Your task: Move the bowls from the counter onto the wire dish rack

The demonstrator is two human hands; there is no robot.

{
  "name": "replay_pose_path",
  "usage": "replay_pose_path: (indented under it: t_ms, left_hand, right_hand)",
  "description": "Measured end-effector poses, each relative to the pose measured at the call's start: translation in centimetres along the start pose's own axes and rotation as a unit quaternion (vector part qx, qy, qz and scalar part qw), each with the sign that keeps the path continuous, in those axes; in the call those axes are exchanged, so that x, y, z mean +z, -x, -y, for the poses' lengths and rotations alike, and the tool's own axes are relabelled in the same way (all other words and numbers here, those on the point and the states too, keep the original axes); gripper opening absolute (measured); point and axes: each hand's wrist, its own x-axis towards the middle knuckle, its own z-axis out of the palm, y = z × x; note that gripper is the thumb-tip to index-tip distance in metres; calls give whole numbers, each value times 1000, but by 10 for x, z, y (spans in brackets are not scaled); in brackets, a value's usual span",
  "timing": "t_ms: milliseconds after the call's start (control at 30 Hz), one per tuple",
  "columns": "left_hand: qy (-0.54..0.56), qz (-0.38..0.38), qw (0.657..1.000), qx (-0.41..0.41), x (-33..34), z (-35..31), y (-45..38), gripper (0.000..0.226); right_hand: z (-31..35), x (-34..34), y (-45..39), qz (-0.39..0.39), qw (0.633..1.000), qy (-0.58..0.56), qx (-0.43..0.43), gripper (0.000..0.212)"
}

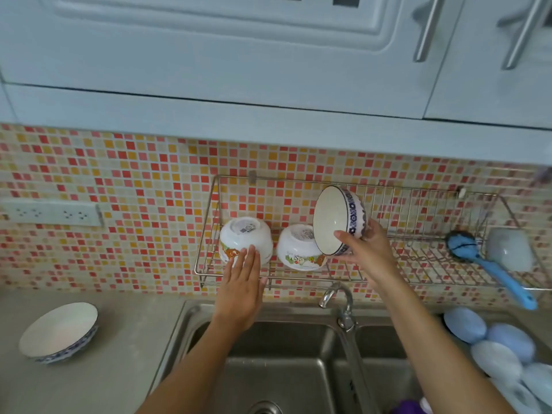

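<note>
A wire dish rack (388,201) hangs on the tiled wall above the sink. Two white cartoon-printed bowls lie upside down on its left part: the left bowl (243,234) and the middle bowl (295,249). My left hand (242,279) rests flat with its fingertips against the left bowl, fingers apart. My right hand (363,249) grips a blue-patterned bowl (334,218), tilted on edge over the rack just right of the middle bowl. Another blue-patterned bowl (59,331) sits upright on the counter at far left.
A blue dish brush (490,264) and a grey cup (509,249) occupy the rack's right end. A faucet (340,300) rises below the rack over the steel double sink (283,354). Pale blue dishes (493,342) lie at right. A wall socket (50,213) is at left.
</note>
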Motion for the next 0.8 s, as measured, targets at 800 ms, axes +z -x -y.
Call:
replay_pose_path:
  t_ms: [800]
  left_hand:
    - [10,-9,1000,-4,3,-1,1,62]
  right_hand:
    - [-58,46,-32,137,764,573,-263,92]
